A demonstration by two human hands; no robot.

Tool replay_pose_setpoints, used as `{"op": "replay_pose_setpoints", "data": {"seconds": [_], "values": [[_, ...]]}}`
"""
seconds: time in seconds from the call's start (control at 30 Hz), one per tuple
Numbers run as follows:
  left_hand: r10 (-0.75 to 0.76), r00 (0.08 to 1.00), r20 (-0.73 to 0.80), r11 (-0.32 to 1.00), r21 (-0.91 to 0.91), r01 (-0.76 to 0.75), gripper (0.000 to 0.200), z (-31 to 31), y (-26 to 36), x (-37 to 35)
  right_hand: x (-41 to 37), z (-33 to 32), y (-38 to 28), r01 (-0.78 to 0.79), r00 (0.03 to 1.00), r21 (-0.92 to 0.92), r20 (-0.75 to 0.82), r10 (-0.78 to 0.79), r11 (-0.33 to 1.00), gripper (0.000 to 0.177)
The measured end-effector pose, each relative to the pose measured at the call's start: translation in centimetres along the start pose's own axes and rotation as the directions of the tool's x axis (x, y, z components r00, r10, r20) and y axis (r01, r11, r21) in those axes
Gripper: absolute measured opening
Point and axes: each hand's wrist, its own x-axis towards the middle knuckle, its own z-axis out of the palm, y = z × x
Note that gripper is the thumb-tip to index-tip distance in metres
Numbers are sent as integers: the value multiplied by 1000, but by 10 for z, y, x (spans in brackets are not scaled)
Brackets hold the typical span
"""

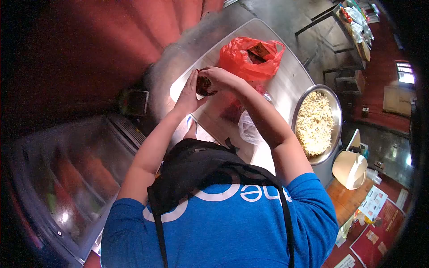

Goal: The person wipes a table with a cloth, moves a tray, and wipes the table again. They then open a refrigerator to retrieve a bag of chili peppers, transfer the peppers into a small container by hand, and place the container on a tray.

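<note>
Both of my hands are at a small dark reddish-brown object (205,85) over the far left part of the table. My left hand (188,94) lies along its left side with the fingers stretched out and close together. From the right, my right hand (218,78) curls over its top with bent fingers. What the object is I cannot make out. Just beyond my right hand stands an open red plastic bag (251,67) with dark packets inside. Below my right forearm a clear plastic bag (250,128) lies on the table (286,73).
A steel bowl (338,120) of pale sprouts stands to the right, with a beige container (350,169) nearer me. A glass-topped display case (76,178) is at the left. Another table (357,40) with bags stands far right. Red cloth (111,35) hangs at the far left.
</note>
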Motion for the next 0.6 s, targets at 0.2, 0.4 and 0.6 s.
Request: {"op": "replay_pose_setpoints", "data": {"seconds": [0.2, 0.4, 0.6], "values": [[-99, 992, 79, 995, -9, 100, 113, -23, 9, 14, -56, -30, -6, 46, 955, 202, -297, 16, 978, 52], [320, 938, 130, 933, 131, -336, 103, -26, 9, 51, -171, -48, -61, -232, 849, 585, -269, 456, 777, 19], [432, 882, 185, 874, 155, -461, 62, -14, 6, 55, -251, 1, -87, -637, 764, 500, 307, 567, 587, 24]]}}
